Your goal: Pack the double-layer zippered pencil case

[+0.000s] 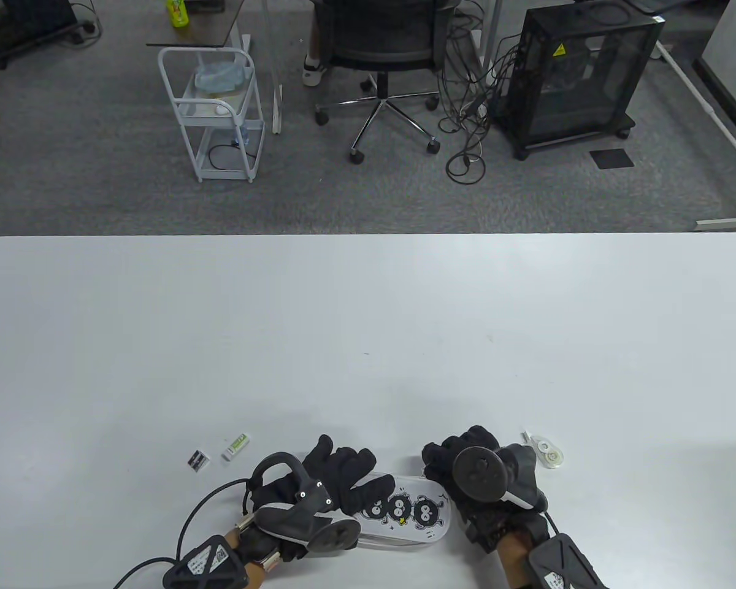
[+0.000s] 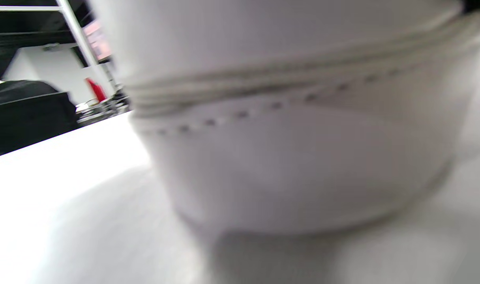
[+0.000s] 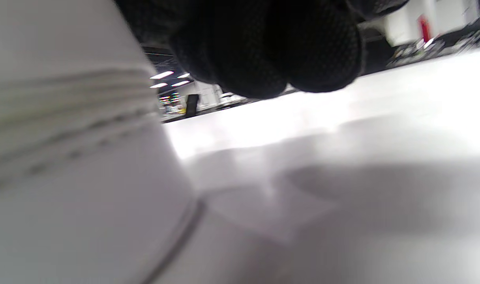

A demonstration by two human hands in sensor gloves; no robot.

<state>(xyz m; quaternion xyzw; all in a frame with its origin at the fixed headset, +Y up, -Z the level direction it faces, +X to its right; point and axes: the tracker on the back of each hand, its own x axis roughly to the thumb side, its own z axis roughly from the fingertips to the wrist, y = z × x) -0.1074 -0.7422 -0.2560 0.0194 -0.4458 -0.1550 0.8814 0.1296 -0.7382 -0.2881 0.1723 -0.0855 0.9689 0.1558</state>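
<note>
The pencil case (image 1: pixel 402 509) lies flat near the front edge of the worktop (image 1: pixel 368 343), closed as far as can be seen. Left hand (image 1: pixel 319 485) rests across its left end, fingers spread; right hand (image 1: pixel 475 475) is at its right end, grip hidden, so I cannot tell. Recommended: pin the left end, find the zip pull, draw it steadily. Eraser (image 1: pixel 235 446), small pack (image 1: pixel 199 459) and correction tape (image 1: pixel 546 453) lie unpacked alongside.

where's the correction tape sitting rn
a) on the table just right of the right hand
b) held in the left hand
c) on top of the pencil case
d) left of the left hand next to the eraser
a: in the table view the correction tape lies on the table just beyond the right hand, apart from the pencil case that both hands are on.
</note>
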